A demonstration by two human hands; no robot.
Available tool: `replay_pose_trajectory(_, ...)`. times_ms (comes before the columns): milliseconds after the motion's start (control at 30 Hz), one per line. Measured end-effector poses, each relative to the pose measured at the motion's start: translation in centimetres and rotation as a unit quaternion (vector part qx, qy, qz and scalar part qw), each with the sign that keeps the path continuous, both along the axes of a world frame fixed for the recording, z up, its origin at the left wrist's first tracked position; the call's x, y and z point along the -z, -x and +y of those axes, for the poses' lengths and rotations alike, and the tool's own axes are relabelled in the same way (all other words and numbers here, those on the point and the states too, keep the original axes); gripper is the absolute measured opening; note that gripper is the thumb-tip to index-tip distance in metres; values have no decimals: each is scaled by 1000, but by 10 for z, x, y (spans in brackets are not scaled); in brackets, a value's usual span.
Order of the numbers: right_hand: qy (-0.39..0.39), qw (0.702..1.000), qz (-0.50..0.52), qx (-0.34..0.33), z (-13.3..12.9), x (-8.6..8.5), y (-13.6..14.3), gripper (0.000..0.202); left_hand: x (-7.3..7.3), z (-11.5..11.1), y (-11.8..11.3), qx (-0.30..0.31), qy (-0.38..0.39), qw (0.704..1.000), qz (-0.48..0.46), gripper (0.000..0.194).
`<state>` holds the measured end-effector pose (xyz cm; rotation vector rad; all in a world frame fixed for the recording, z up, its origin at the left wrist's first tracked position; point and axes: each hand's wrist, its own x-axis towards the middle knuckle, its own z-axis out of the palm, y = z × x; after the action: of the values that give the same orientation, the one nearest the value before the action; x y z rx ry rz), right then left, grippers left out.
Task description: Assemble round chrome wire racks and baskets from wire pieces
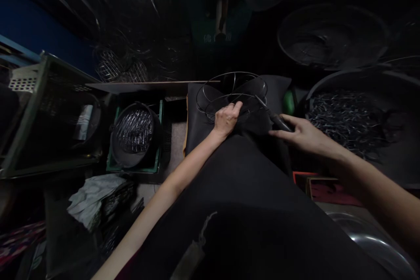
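Note:
A round wire frame (241, 94), made of thin metal rings joined by struts, rests over my lap on a dark apron (216, 175). My left hand (227, 119) is closed on the frame's near side, and its fingers hide the wire they grip. On the frame's right, my right hand (303, 134) grips a dark-handled tool (280, 122) with a slim metal shaft. The shaft's tip reaches the right part of the ring; whether it touches the wire I cannot tell. The tool's exact kind does not show.
To the left, a black bucket (152, 151) of shiny metal pieces sits in a green crate (160, 118), beside a larger crate (22, 135). A big tub (398, 157) of bent wire pieces stands right. Crumpled cloth (92, 197) lies lower left.

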<state>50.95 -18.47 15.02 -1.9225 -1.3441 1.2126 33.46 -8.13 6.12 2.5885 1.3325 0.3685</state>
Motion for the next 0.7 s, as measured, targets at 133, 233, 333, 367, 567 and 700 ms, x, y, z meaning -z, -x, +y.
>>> replay_pose_trajectory(133, 26, 997, 70, 11, -2, 1, 3, 45, 2, 2, 0, 3, -9, 1000, -5, 33)
replay_pose_trajectory(233, -11, 998, -45, -36, 0, 7, -4, 39, -3, 6, 4, 12, -12, 1000, -3, 33)
replay_pose_trajectory(333, -54, 960, -257, -100, 3, 12, -14, 32, -12, 8, 8, 17, -3, 1000, -2, 31)
replay_pose_trajectory(367, -56, 941, -312, -119, 5, 13, -17, 32, -15, 8, 9, 16, -2, 1000, -1, 30)
replay_pose_trajectory(567, -34, 904, -392, -166, 7, 8, -18, 38, -26, 8, 16, 27, -29, 999, 36, 33)
replay_pose_trajectory(700, -60, 916, -358, -174, 5, 12, -16, 30, -36, 14, 20, 63, -37, 995, 72, 37)
